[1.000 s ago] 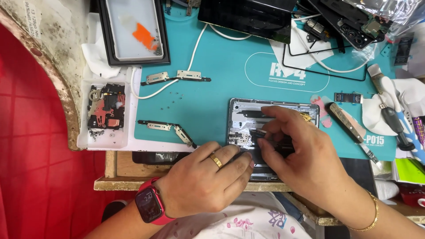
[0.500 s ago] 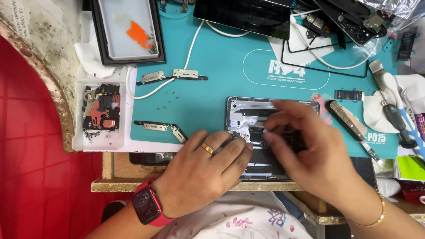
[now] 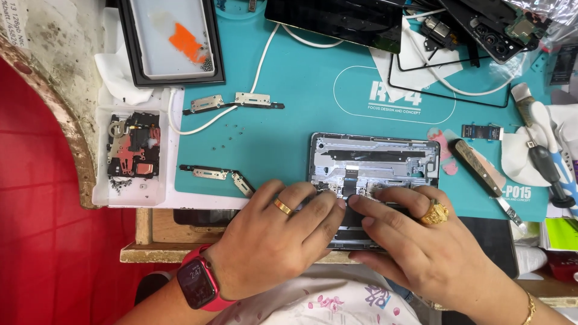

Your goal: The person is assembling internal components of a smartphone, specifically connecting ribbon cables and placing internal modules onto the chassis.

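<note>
An opened phone frame (image 3: 373, 157) lies on the teal work mat (image 3: 301, 78), its metal inner plates and flex cables bare. My left hand (image 3: 274, 238), with a gold ring and a red smartwatch on the wrist, rests over the frame's lower left part, fingertips pressing near its middle. My right hand (image 3: 421, 247), with a large gold ring and a bracelet, covers the lower right part, its fingertips meeting the left ones on a dark piece. What lies under the fingers is hidden.
Two metal bracket strips (image 3: 232, 103) (image 3: 217, 176) lie left of the frame. A white tray (image 3: 129, 159) holds a circuit board and screws. A black-framed tray (image 3: 171, 39), dark screen (image 3: 334, 18), wood-handled knife (image 3: 481, 174) and screwdrivers (image 3: 542, 150) surround the mat.
My right hand has slid down and flattened over the lower half of the frame, baring its upper half. My left hand has moved right, fingertips now meeting the right hand's.
</note>
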